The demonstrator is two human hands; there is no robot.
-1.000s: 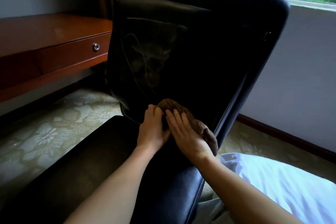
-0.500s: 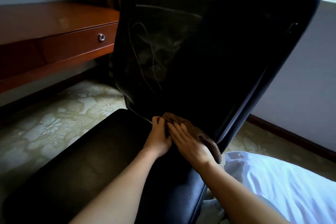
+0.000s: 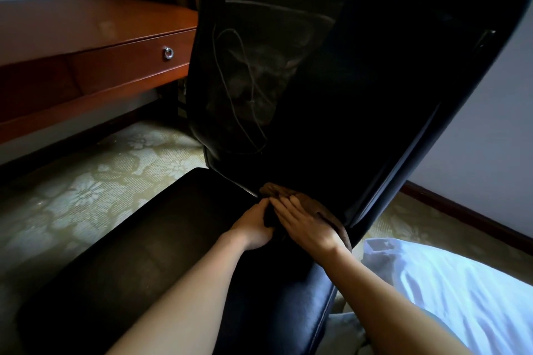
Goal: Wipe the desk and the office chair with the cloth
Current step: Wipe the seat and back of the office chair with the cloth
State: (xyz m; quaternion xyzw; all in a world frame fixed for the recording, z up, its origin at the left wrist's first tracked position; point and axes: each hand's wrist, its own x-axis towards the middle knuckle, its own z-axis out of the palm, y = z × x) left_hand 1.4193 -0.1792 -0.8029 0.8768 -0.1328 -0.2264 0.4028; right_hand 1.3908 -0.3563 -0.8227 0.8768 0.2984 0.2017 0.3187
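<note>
A black leather office chair point(image 3: 331, 81) fills the middle of the view, its backrest upright and its seat point(image 3: 144, 253) below. A brown cloth point(image 3: 291, 196) lies in the crease where backrest meets seat. My right hand point(image 3: 305, 225) lies flat on the cloth with fingers straight, pressing it down. My left hand point(image 3: 255, 225) is beside it, fingers curled onto the cloth's left edge. A reddish wooden desk point(image 3: 86, 32) with a drawer stands at the left.
Pale smear marks point(image 3: 248, 89) show on the backrest's left half. Patterned carpet point(image 3: 86, 181) covers the floor. A grey wall with a dark skirting board point(image 3: 461, 210) runs on the right. White fabric point(image 3: 461, 297) lies at the lower right.
Both hands slid the cloth down the backrest, from its lower part into the crease at the seat. The view has moved closer and lower.
</note>
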